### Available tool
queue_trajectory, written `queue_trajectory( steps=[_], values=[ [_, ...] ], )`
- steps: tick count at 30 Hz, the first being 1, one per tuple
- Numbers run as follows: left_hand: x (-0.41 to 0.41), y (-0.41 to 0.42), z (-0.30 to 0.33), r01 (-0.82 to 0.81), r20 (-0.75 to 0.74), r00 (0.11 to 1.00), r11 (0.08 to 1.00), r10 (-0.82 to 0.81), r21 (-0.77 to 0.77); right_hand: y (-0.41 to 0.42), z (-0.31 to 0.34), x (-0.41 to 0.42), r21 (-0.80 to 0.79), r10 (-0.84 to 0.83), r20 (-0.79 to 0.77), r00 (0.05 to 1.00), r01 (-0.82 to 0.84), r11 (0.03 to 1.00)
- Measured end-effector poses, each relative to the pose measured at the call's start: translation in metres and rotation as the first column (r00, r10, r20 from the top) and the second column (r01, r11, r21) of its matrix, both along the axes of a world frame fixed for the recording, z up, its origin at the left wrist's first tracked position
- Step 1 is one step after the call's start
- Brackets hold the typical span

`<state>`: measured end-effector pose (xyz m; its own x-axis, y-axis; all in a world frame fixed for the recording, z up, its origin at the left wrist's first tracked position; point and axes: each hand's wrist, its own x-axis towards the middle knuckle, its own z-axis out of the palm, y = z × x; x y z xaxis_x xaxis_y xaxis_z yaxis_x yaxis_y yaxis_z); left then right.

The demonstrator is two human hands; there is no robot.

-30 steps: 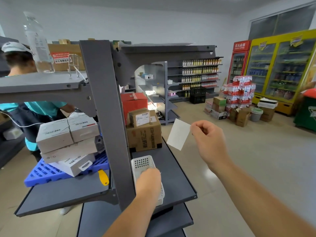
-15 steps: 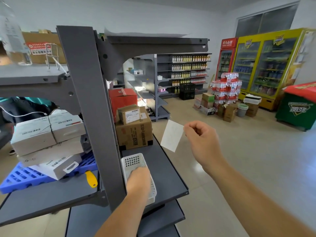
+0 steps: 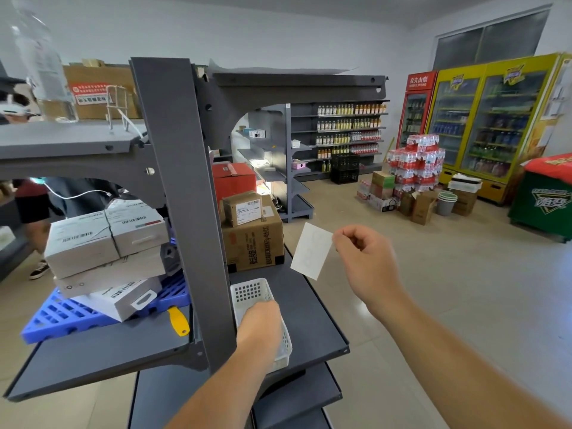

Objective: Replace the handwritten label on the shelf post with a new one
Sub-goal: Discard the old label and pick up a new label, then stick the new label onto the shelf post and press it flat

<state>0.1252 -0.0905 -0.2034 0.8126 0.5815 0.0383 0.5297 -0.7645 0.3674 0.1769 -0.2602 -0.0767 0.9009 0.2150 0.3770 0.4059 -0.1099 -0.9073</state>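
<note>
A: Nearest, the left hand (image 3: 259, 323) reaches into the white basket (image 3: 252, 292); its grip is hidden.

B: The right hand (image 3: 363, 258) pinches a label (image 3: 311, 250) by one edge, right of the shelf post (image 3: 188, 212). It looks thin, light and floppy, so the edge suits.

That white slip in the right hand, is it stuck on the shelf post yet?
No. The white slip is pinched by one edge in the right hand, in the air, clear of the grey post.

A small grocery shop is shown: bottled goods are lined on grey gondola shelving (image 3: 346, 125), drinks are chilled in glass-door coolers (image 3: 483, 125), and shrink-wrapped water packs (image 3: 416, 162) are stacked beside cartons.
</note>
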Motion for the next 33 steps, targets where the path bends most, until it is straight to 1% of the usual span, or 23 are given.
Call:
queue_trajectory(
  steps=[1,3,5,7,11,14,18,21,24,26,28,33],
  values=[
    [-0.001,-0.001,0.003,0.032,0.008,0.999,0.999,-0.032,-0.003,0.001,0.0,-0.001,-0.004,0.004,0.002,1.0,-0.004,1.0],
    [-0.008,-0.004,0.017,0.076,0.073,0.994,0.997,-0.077,0.01,0.004,0.002,-0.006,-0.005,0.02,0.009,1.0,-0.02,1.0],
    [-0.017,-0.004,0.032,0.111,0.132,0.984,0.993,-0.116,0.048,0.01,0.004,-0.011,0.002,0.028,0.008,1.0,-0.028,1.0],
    [-0.029,-0.008,0.05,0.128,0.161,0.977,0.988,-0.141,0.087,0.016,0.006,-0.015,0.009,0.027,0.003,1.0,-0.027,1.0],
    [-0.056,-0.013,0.077,0.148,0.329,0.919,0.965,-0.215,0.216,0.028,0.01,-0.022,0.031,0.01,0.03,0.999,-0.011,0.999],
    [-0.078,-0.016,0.09,0.138,0.468,0.845,0.951,-0.258,0.276,0.038,0.012,-0.027,0.042,0.001,0.045,0.999,-0.003,0.999],
    [-0.094,-0.012,0.108,0.08,0.629,0.709,0.922,-0.32,0.38,0.05,0.017,-0.04,0.062,0.037,0.063,0.997,-0.041,0.997],
    [-0.101,-0.004,0.123,0.053,0.678,0.665,0.926,-0.311,0.373,0.056,0.023,-0.054,0.062,0.059,0.082,0.995,-0.064,0.996],
    [-0.112,0.0,0.137,0.04,0.683,0.674,0.936,-0.283,0.349,0.062,0.03,-0.067,0.074,0.096,0.086,0.992,-0.102,0.992],
    [-0.118,0.001,0.143,0.038,0.675,0.687,0.941,-0.27,0.338,0.067,0.034,-0.074,0.119,0.136,0.06,0.989,-0.143,0.983],
    [-0.124,0.001,0.148,0.031,0.687,0.682,0.948,-0.251,0.315,0.072,0.038,-0.081,0.151,0.17,0.052,0.984,-0.176,0.973],
    [-0.135,0.004,0.156,0.019,0.714,0.668,0.963,-0.211,0.268,0.079,0.046,-0.094,0.182,0.258,0.091,0.962,-0.271,0.945]
  ],
)
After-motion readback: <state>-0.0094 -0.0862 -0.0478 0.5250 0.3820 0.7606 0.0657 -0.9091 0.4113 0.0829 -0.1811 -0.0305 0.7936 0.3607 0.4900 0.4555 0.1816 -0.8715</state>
